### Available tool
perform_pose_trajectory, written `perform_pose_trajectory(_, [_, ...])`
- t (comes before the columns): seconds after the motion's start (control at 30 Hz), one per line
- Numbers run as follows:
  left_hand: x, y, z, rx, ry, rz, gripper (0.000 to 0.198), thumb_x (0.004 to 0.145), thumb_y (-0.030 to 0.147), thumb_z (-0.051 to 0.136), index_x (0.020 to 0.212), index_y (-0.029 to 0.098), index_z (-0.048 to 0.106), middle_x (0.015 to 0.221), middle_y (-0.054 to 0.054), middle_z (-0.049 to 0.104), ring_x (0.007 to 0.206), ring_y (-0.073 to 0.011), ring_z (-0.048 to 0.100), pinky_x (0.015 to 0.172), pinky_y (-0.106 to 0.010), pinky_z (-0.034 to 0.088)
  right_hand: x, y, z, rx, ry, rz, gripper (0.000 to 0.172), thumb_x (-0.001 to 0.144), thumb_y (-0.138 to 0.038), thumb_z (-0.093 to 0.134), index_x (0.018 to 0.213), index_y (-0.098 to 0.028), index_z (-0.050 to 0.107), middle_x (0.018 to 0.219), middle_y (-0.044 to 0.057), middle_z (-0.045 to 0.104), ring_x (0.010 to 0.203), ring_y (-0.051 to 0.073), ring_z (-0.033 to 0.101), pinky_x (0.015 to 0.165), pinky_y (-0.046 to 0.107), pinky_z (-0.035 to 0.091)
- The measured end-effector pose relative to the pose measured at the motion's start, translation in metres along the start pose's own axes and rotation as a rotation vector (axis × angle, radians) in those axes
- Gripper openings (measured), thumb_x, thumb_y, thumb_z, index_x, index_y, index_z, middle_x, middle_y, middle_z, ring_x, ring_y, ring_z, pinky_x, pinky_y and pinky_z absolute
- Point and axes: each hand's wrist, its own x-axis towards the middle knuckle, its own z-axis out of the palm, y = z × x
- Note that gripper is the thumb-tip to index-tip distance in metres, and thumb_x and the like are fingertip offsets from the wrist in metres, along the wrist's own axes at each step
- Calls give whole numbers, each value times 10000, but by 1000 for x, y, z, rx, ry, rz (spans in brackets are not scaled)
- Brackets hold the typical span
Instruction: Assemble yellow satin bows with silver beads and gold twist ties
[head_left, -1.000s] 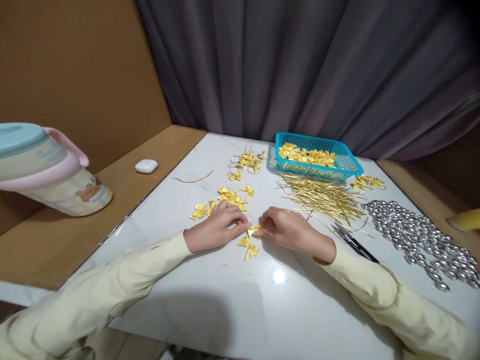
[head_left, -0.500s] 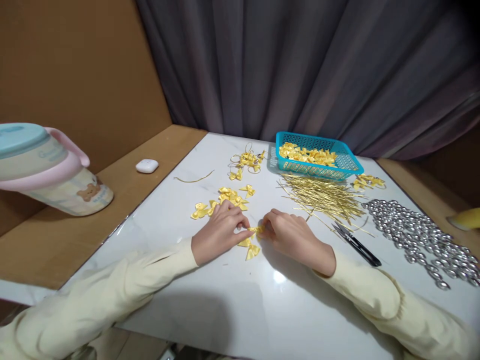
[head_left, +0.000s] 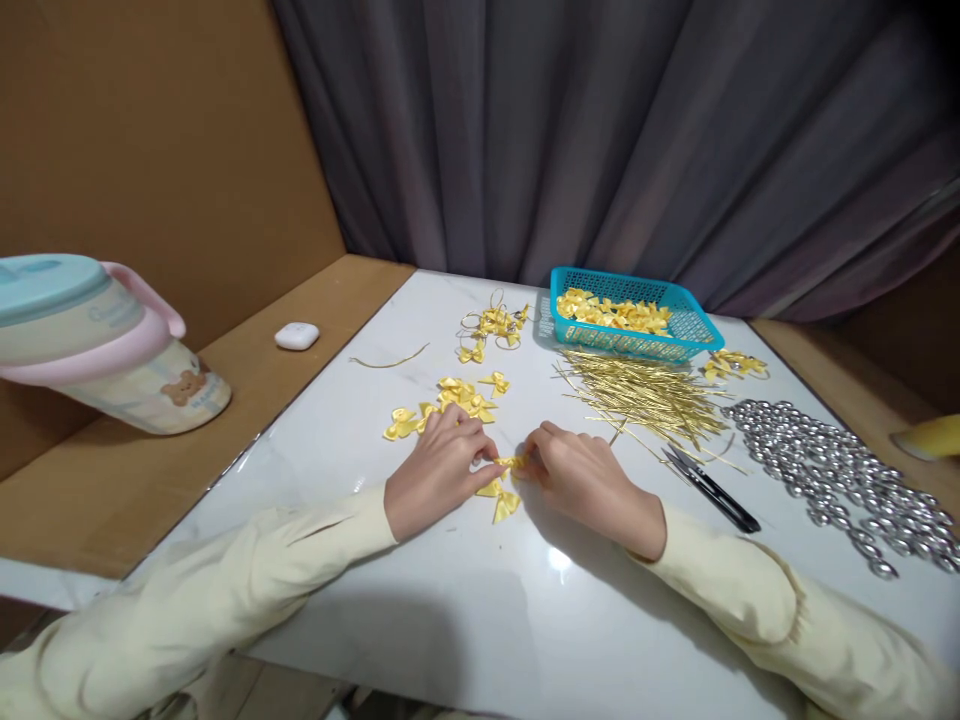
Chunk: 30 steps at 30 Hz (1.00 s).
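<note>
Between my two hands, low over the table, is a small yellow ribbon bow (head_left: 511, 463). My left hand (head_left: 448, 459) pinches its left side between thumb and forefinger. On its right side, my right hand (head_left: 573, 470) has its fingers closed, with the tips partly hidden. Right below my fingertips lies another yellow bow (head_left: 505, 505). A loose cluster of yellow bows (head_left: 457, 392) lies just beyond my left hand, which covers part of it.
A turquoise basket (head_left: 637, 345) of bows stands at the back. Gold wire ties (head_left: 645, 390), black thread snips (head_left: 716, 490) and silver beads (head_left: 832, 470) lie to the right. Bows with wire loops (head_left: 499, 322) lie behind. At left are a tumbler (head_left: 127, 350) and white case (head_left: 297, 336).
Both hands stay almost in place around the bow. The whole view has shifted very slightly; nothing has been let go or picked up.
</note>
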Motion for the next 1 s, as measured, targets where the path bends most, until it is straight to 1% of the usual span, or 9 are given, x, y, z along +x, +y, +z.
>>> perform_pose_trajectory(0.1, [1, -2, -1, -54, -17, -21, 164, 805, 338, 572, 767, 186, 621, 724, 3, 564, 877, -208, 425, 783, -358, 297, 3, 7, 1, 82, 16, -22, 165, 815, -321, 521, 870, -179, 584, 866, 57, 626, 637, 175, 588, 488, 256, 226])
perform_pose_trajectory(0.2, [0, -5, -3, -123, -46, -49, 198, 800, 374, 568, 747, 195, 632, 706, 7, 573, 857, -200, 426, 798, -354, 311, 15, 18, -1, 270, 22, -79, 242, 742, -419, 616, 790, -185, 577, 755, 26, 627, 619, 153, 556, 498, 239, 269])
perform_pose_trajectory(0.3, [0, -7, -4, -195, -56, -54, 225, 811, 377, 543, 713, 192, 627, 716, 4, 601, 856, -197, 428, 804, -341, 334, 39, 26, -3, 386, 179, -53, 266, 788, -447, 557, 787, -181, 555, 694, 19, 611, 609, 142, 531, 542, 239, 316])
perform_pose_trajectory(0.37, [0, -8, -6, -226, -32, -56, 207, 817, 352, 529, 725, 194, 626, 732, 1, 614, 867, -198, 433, 814, -338, 346, 59, 28, -1, 398, 272, -16, 274, 815, -443, 519, 837, -171, 543, 726, 35, 611, 633, 148, 534, 566, 245, 331])
perform_pose_trajectory(0.47, [1, -9, -10, -235, 45, -62, 165, 819, 311, 517, 764, 203, 627, 762, -4, 620, 878, -201, 443, 830, -343, 358, 87, 27, 6, 377, 299, -8, 312, 763, -404, 590, 931, -147, 534, 836, 76, 607, 700, 169, 540, 581, 251, 342])
perform_pose_trajectory(0.6, [1, -14, -15, -244, 145, -76, 132, 823, 280, 506, 811, 215, 620, 822, -2, 633, 888, -200, 462, 825, -338, 385, 105, 25, 14, 375, 289, -36, 153, 760, -277, 596, 836, -153, 548, 837, 64, 606, 722, 156, 541, 600, 238, 351])
perform_pose_trajectory(0.8, [0, -20, -9, -191, 264, -88, 241, 829, 295, 511, 1054, 239, 577, 1108, -18, 590, 1043, -219, 445, 916, -387, 360, 72, 20, 5, 363, 262, -75, 57, 789, -216, 530, 825, -172, 538, 730, 26, 614, 622, 131, 520, 548, 225, 309])
perform_pose_trajectory(0.9, [0, -17, -7, -271, 225, -92, 333, 817, 326, 531, 1133, 223, 550, 1179, -41, 566, 1107, -223, 441, 970, -402, 336, 48, 7, -4, 320, 281, -121, 90, 806, -248, 512, 861, -178, 520, 750, 26, 616, 603, 131, 513, 527, 227, 283])
perform_pose_trajectory(1.0, [1, -8, -11, -509, 125, -144, 348, 812, 346, 529, 1124, 197, 561, 1167, -60, 584, 1084, -222, 497, 943, -391, 379, 32, -6, -11, 349, 262, -192, 78, 819, -187, 470, 886, -181, 510, 790, 23, 627, 611, 123, 525, 540, 221, 301])
